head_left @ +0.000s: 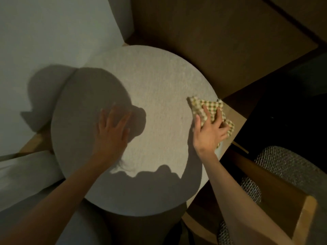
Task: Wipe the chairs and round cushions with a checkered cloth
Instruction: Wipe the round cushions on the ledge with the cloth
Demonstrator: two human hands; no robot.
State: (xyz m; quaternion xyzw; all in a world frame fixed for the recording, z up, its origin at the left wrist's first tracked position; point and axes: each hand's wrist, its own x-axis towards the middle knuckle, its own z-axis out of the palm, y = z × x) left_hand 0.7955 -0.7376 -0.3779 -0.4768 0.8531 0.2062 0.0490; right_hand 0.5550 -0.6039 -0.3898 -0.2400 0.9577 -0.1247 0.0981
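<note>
A large round off-white cushion [155, 85] fills the middle of the view, half in shadow. My left hand [111, 129] lies flat on its left part, fingers spread and straight. At the cushion's right rim my right hand [210, 129] presses a bunched checkered cloth [210, 106], yellow and green on white, against the fabric; its fingers spread over the cloth with tips slightly bent into it. Part of the cloth hangs past the rim under the hand.
A wooden chair frame [304, 220] with a grey woven seat pad [286, 165] stands at the lower right. Another wooden piece [33, 144] shows at the left edge of the cushion. White wall [44, 32] is on the left, brown floor [212, 32] behind.
</note>
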